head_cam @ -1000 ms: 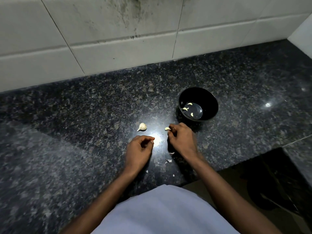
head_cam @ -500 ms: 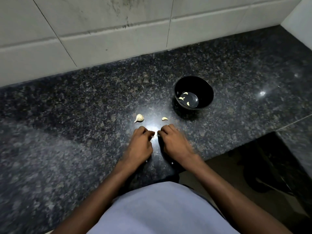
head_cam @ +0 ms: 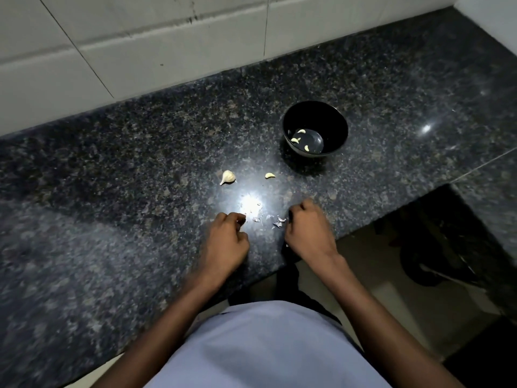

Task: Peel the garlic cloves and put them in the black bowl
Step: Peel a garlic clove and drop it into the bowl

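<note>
Left hand: the left hand point(head_cam: 226, 242) lies knuckles up on the dark speckled granite surface point(head_cam: 112, 169), fingers curled under; whether they pinch anything cannot be told.
Right hand: the right hand point(head_cam: 309, 233) lies beside it, a gap between the two, fingers likewise curled under, and what they hold, if anything, is hidden.
Between the hands: small pale scraps of papery garlic skin point(head_cam: 278, 222) lie scattered on the surface, nearest the right hand's fingertips, below a bright glare of reflected light.
Beyond the left hand: a whitish unpeeled garlic clove with a pointed tail point(head_cam: 228, 177) rests on the surface, apart from the fingers.
Beyond the right hand: a small pale peeled garlic clove point(head_cam: 270, 175) lies on the surface, nearer the bowl than the unpeeled one.
Farther out from the right hand: the round black bowl point(head_cam: 333, 119) stands upright on the surface, with three peeled garlic pieces point(head_cam: 296, 140) lying on its bottom.
Far edge: white wall tiles point(head_cam: 167, 46) rise behind the surface.
Near edge: a pale blue shirt point(head_cam: 265, 345) fills the bottom of the view.
</note>
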